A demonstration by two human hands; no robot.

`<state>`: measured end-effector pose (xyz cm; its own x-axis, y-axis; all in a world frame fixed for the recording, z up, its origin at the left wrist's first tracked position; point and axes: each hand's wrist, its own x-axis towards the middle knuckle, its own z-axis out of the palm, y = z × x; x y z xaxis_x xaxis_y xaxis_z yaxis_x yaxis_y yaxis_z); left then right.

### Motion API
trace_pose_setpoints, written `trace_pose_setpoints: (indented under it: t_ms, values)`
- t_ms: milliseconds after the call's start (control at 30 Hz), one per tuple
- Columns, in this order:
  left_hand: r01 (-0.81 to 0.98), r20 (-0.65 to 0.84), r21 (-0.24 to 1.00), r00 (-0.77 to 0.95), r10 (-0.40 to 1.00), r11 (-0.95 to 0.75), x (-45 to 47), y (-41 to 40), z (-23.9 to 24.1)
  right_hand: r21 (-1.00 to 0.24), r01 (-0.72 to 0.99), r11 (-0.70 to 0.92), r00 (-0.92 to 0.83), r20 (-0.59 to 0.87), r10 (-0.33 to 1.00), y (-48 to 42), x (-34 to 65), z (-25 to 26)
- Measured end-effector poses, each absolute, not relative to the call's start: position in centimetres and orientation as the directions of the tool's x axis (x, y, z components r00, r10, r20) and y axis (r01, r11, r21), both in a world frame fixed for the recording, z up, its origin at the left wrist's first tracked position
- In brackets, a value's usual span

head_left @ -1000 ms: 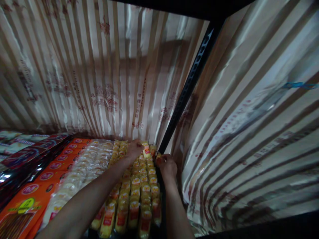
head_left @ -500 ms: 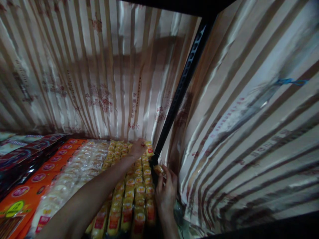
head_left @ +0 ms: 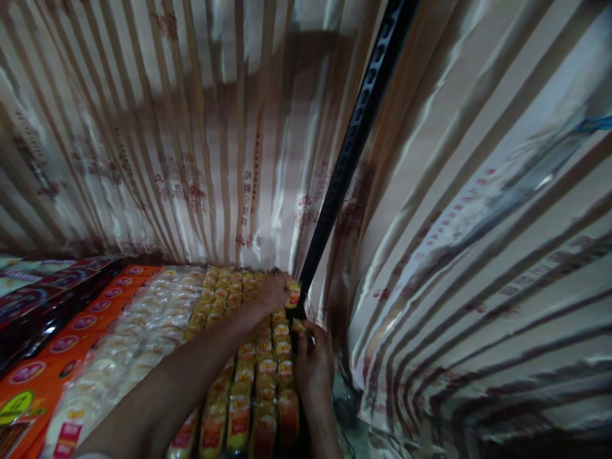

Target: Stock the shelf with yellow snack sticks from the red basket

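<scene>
Rows of small yellow snack packets with red labels lie side by side on a shelf. My left hand reaches to the far end of the rows and is closed on one yellow packet, held beside the foot of a black perforated shelf post. My right hand is a little nearer, at the right edge of the rows, with its fingers pinched on another small yellow packet.
To the left lie pale clear-wrapped packets, orange boxes and dark boxes. A striped beige satin curtain hangs behind the shelf and along the right side.
My left hand has carried its packet right, toward the post's foot. My right hand drew back from the post and then held near the row's edge. The view tilted up.
</scene>
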<state>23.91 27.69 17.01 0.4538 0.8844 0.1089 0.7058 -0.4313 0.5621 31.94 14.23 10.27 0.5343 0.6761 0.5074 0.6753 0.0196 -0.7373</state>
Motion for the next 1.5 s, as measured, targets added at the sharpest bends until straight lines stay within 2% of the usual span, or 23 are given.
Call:
trace_pose_setpoints:
  t_ms: [267,467,633,867,1033,1167,1267,1333,1400,1500]
  values:
    - [0.711,0.151,0.428,0.553,0.82,-0.558,24.0,27.4,17.5,-0.797,0.603,0.028,0.567,0.453,0.688,14.5,32.1,10.5]
    - [0.702,0.154,0.249,0.651,0.743,-0.667,24.0,27.9,17.2,-0.808,0.586,0.062,0.567,0.464,0.681,14.2,31.6,11.0]
    - [0.698,0.147,0.228,0.664,0.733,-0.679,24.5,28.8,16.8,-0.787,0.608,0.101,0.573,0.524,0.63,14.3,31.5,11.0]
    - [0.673,0.134,0.208,0.699,0.702,-0.71,24.8,29.3,16.3,-0.87,0.489,0.063,0.65,0.412,0.638,14.6,31.8,10.4]
    - [0.674,0.15,0.212,0.693,0.705,-0.708,24.7,28.9,16.5,-0.916,0.396,0.056,0.724,0.349,0.595,14.3,31.8,10.8]
    - [0.665,0.245,0.296,0.641,0.728,-0.686,24.5,28.3,17.3,-0.97,0.237,0.049,0.833,0.229,0.504,14.5,31.9,11.0]
    - [0.622,0.283,0.45,0.582,0.763,-0.641,24.3,27.5,17.9,-0.987,0.02,0.162,0.9,0.089,0.427,15.1,32.0,10.2]
    - [0.565,0.199,0.611,0.569,0.798,-0.554,24.1,26.9,18.1,-0.965,-0.093,0.245,0.906,0.02,0.423,15.5,32.0,9.7]
    - [0.46,0.068,0.786,0.599,0.798,-0.413,23.9,26.2,18.0,-0.952,-0.133,0.274,0.895,0.004,0.447,15.7,31.9,9.3]
    - [0.294,-0.024,0.926,0.673,0.739,-0.238,23.8,25.2,17.6,-0.938,-0.164,0.304,0.876,0.002,0.482,16.0,31.8,9.0]
